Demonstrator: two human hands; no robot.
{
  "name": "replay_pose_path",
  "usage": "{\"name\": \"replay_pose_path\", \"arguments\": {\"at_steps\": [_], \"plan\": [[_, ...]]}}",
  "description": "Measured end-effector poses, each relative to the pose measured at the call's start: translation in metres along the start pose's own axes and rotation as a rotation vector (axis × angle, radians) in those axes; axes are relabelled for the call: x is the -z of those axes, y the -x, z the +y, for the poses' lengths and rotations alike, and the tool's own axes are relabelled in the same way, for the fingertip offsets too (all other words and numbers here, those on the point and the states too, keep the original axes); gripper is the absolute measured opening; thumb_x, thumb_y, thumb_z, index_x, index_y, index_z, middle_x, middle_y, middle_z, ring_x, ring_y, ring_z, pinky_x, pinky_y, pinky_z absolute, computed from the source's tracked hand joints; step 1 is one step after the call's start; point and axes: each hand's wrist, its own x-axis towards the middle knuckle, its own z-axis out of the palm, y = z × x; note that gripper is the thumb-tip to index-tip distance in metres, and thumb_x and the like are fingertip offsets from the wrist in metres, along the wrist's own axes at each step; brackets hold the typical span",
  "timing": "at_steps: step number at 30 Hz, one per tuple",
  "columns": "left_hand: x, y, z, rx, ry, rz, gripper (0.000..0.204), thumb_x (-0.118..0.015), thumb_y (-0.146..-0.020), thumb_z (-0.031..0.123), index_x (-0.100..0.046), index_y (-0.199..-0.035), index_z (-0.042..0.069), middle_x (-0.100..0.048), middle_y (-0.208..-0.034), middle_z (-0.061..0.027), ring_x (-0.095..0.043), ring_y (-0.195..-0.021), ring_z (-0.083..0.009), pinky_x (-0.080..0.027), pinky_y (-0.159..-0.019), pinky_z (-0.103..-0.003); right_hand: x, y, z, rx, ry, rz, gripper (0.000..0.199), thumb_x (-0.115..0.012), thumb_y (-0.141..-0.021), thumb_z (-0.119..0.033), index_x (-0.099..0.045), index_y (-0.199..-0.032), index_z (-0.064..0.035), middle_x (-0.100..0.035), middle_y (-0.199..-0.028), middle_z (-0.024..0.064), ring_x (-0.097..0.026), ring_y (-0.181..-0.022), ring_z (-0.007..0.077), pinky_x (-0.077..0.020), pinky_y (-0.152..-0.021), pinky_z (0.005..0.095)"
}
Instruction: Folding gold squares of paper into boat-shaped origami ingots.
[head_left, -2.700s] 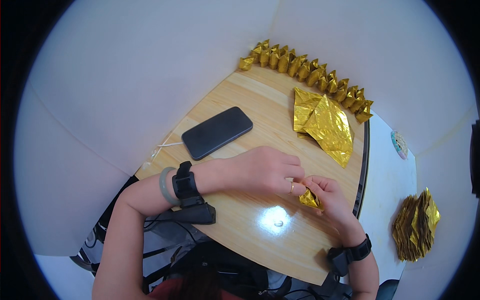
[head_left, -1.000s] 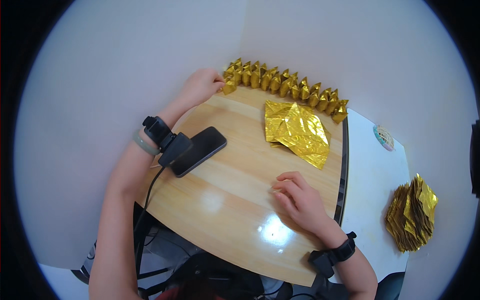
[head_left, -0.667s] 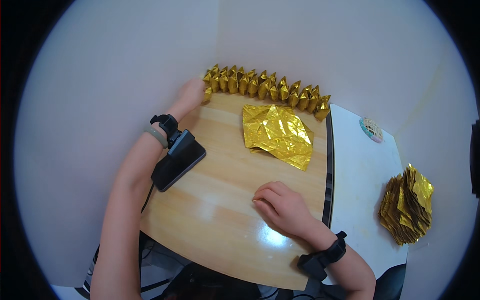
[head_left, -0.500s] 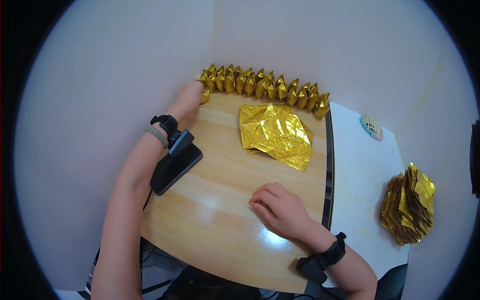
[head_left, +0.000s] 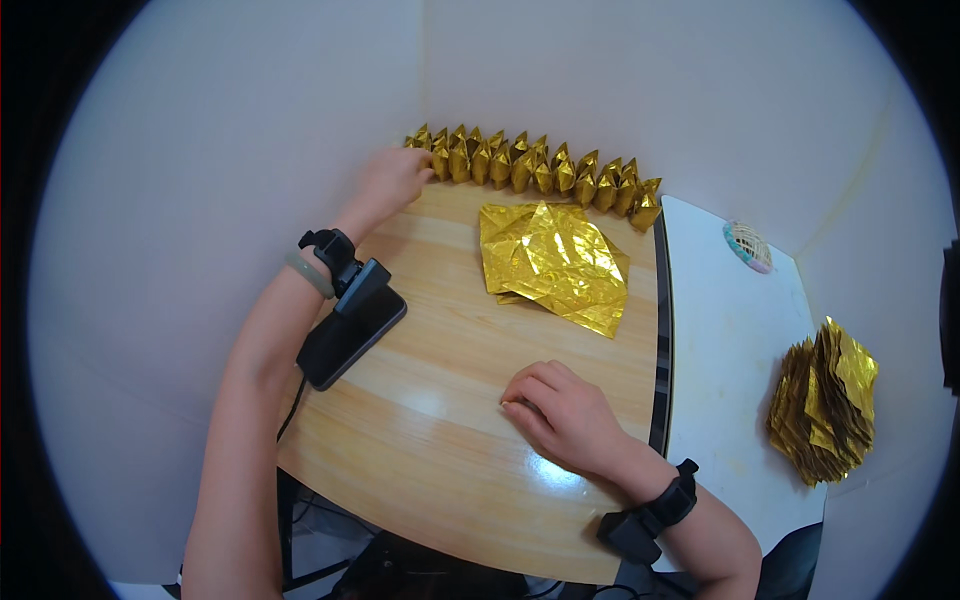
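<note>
My left hand [head_left: 388, 187] reaches to the left end of a double row of folded gold paper ingots [head_left: 522, 165]. Its fingers are bent in against the end ingots, and the back of the hand hides what lies in them. On the wooden table, my right hand [head_left: 562, 412] rests on its side with the fingers curled closed; nothing shows in it. Between the row and my right hand lie a few creased sheets of gold foil paper [head_left: 555, 265], overlapping and nearly flat.
A black phone [head_left: 355, 335] lies below my left wrist, near a cable. To the right, a white surface [head_left: 715, 370] carries a thick stack of gold paper [head_left: 822, 410] and a small woven oval item [head_left: 748, 247]. Pale walls stand close at the left and back.
My left hand has moved slightly up and to the right, onto the row's end. The single ingot beside its fingertips is out of sight now. My right hand has stayed in place.
</note>
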Motion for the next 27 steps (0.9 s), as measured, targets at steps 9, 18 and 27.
{"name": "replay_pose_path", "arguments": {"at_steps": [9,18,27], "plan": [[-0.020,0.026,0.108,-0.662,0.326,-0.395,0.088,-0.064,-0.078,0.053,-0.025,-0.143,0.010,-0.029,-0.143,-0.0211,-0.022,-0.134,-0.0387,-0.025,-0.107,-0.048,0.003,-0.004,0.007,-0.077,0.145,0.246,0.037,-0.063,-0.081,-0.016,-0.050,-0.112,-0.0019,-0.051,-0.112,0.0160,-0.048,-0.106,0.0334,-0.0411,-0.090,0.0396],[-0.012,0.079,0.128,-0.597,0.037,-0.589,0.091,-0.047,-0.082,0.064,-0.019,-0.144,0.004,-0.012,-0.150,-0.0198,-0.004,-0.140,-0.0367,-0.009,-0.109,-0.058,-0.005,-0.010,0.037,-0.254,0.497,0.226,0.074,-0.059,-0.083,-0.039,-0.029,-0.136,0.0034,-0.026,-0.143,0.0231,-0.020,-0.136,0.0362,-0.0167,-0.110,0.0484],[0.029,0.126,0.135,-0.714,0.040,-0.604,0.075,-0.038,-0.090,0.053,-0.029,-0.139,-0.003,-0.019,-0.149,-0.0164,-0.011,-0.140,-0.0315,-0.007,-0.110,-0.056,0.004,-0.001,0.037,-0.120,0.525,0.225,0.081,-0.046,-0.085,-0.059,-0.033,-0.135,0.0039,-0.032,-0.142,0.0231,-0.024,-0.135,0.0342,-0.0133,-0.111,0.0485]]}}
